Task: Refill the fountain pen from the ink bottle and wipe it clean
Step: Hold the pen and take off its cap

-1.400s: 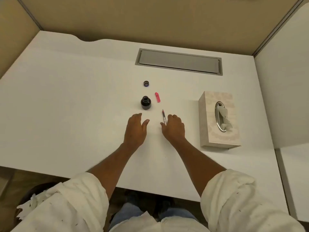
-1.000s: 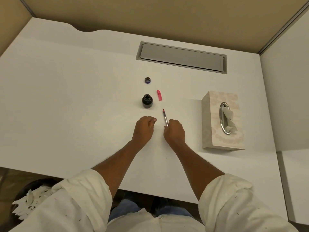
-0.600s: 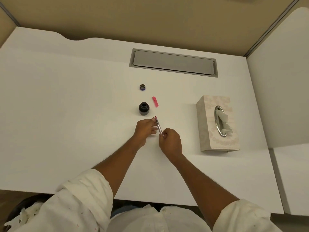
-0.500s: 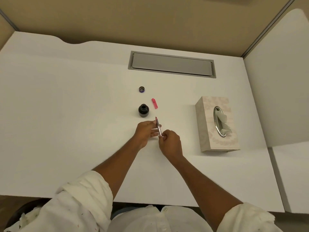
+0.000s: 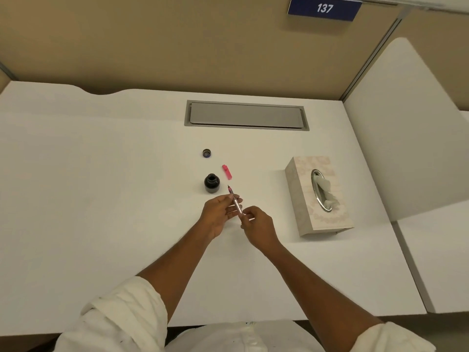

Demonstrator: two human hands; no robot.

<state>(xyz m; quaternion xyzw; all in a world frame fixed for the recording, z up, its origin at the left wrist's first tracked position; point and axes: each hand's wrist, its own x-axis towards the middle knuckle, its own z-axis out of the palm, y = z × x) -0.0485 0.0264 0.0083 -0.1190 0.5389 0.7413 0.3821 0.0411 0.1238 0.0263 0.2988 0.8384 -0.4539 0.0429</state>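
A slim fountain pen (image 5: 234, 200) with a pink front section is held just above the white desk, its nib pointing away from me. My left hand (image 5: 218, 215) pinches the pen near its front, and my right hand (image 5: 257, 226) pinches its rear end. The open ink bottle (image 5: 211, 183), small and dark, stands just beyond and left of the nib. Its round cap (image 5: 207, 153) lies farther back. A pink pen cap (image 5: 227, 172) lies to the right of the bottle.
A beige tissue box (image 5: 318, 196) with a tissue sticking out sits to the right of my hands. A grey cable hatch (image 5: 246, 115) is set into the desk (image 5: 101, 186) at the back. Partition walls close the back and right sides.
My right hand picked the pen up off the desk and my left hand joined it on the front part. The pen now hangs between both hands, close to the bottle.
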